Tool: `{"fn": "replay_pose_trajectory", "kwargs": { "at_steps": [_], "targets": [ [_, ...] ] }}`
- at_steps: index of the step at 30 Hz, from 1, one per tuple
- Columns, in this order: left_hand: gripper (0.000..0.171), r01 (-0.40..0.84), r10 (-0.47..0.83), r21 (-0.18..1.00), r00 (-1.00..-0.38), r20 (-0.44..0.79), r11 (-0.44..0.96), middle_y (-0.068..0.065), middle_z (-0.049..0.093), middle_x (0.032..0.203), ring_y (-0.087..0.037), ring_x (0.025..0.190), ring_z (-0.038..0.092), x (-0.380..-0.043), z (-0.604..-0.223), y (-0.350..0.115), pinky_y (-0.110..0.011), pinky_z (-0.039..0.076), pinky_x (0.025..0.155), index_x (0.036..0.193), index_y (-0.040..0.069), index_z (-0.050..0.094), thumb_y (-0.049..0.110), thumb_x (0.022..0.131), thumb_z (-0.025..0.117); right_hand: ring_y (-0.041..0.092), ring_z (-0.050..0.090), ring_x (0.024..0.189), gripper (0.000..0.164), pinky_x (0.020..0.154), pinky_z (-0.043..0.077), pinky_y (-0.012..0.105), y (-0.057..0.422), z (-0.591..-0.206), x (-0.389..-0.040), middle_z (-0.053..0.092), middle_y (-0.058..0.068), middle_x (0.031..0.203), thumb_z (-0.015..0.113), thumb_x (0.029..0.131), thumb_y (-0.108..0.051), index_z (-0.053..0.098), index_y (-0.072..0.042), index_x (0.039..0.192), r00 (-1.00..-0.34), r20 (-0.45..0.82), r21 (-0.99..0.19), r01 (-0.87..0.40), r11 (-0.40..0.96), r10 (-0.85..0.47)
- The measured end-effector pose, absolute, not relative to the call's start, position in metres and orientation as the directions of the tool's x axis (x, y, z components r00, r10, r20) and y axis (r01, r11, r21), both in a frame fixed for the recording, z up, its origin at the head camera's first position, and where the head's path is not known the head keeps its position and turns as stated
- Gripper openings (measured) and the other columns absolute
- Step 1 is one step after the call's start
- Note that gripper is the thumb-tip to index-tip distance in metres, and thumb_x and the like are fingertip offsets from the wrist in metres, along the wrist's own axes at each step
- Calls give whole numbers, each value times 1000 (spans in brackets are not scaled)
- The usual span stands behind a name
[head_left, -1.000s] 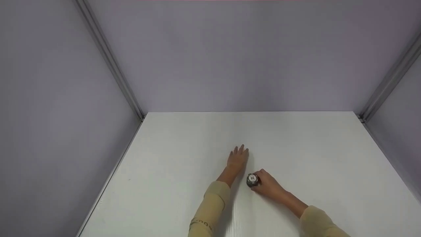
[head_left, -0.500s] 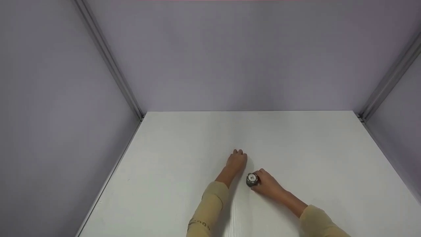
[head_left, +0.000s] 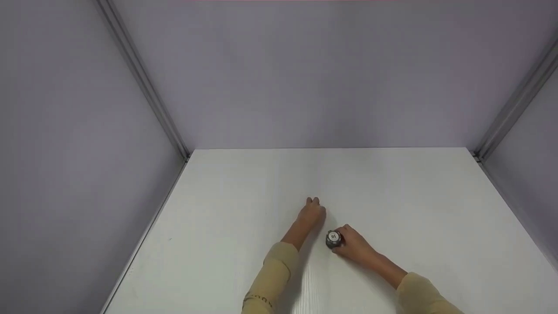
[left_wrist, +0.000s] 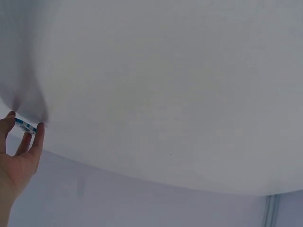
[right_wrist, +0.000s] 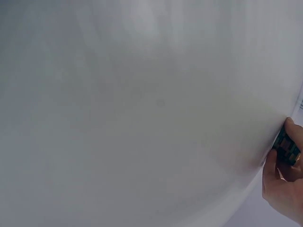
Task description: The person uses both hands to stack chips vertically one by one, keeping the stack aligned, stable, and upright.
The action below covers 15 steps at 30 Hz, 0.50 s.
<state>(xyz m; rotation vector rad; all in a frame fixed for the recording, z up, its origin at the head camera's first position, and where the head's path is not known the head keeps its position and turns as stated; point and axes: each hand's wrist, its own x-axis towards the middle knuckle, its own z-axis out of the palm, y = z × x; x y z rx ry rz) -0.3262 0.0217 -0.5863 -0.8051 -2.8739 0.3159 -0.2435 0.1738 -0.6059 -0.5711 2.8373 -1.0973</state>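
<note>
My left hand (head_left: 311, 214) is low over the white table, its fingers bent. In the left wrist view it pinches a thin blue-and-white poker chip (left_wrist: 25, 126) between thumb and fingers; the head view hides this chip behind the hand. Nearer to me and to the right, my right hand (head_left: 355, 245) grips a short stack of dark green poker chips (head_left: 333, 238) from its right side. A white round label, seemingly reading 10, faces up on the stack's top. The right wrist view shows the stack's patterned side (right_wrist: 286, 149) between the thumb and fingers.
Both hands work above a broad white table (head_left: 235, 192). Grey-lilac panels stand behind it and on both sides, with a metal post (head_left: 148, 83) in the back left corner and another post (head_left: 518, 100) at the back right.
My left hand's spread fingers have bent, and the hand has drawn slightly back and to the left. The right hand and its chip stack have stayed almost still.
</note>
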Motion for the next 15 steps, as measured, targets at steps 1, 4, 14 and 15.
{"fn": "replay_pose_trajectory", "kwargs": {
  "at_steps": [1,4,14,15],
  "targets": [
    [17,496,525,-232,-847,82,837,-6,55,93,-18,84,50,-326,-586,21,-23,45,71,97,15,72,8,85,62,25,55,95,44,85,44,41,174,-606,-243,52,5,95,79,68,-7,58,3,105,-930,89,-660,-324,678,-357],
    [19,489,508,-189,-858,72,852,-6,54,93,-17,84,51,-325,-584,17,-22,46,70,98,17,71,8,84,63,24,55,95,44,85,44,41,174,-607,-244,52,4,95,79,68,-6,58,3,106,-929,91,-666,-325,671,-360],
    [20,442,443,46,-897,-6,896,-10,55,106,-21,93,55,-323,-572,3,-24,46,76,101,13,71,7,85,62,20,54,91,42,84,45,40,175,-609,-246,51,2,92,78,68,-7,59,1,105,-935,82,-672,-308,674,-345],
    [20,448,449,47,-894,-6,893,-10,55,106,-21,92,55,-322,-571,2,-24,46,75,101,13,71,7,85,62,20,54,91,42,84,45,40,175,-609,-247,51,2,92,78,68,-7,59,1,105,-935,81,-673,-306,673,-344]
  ]
}}
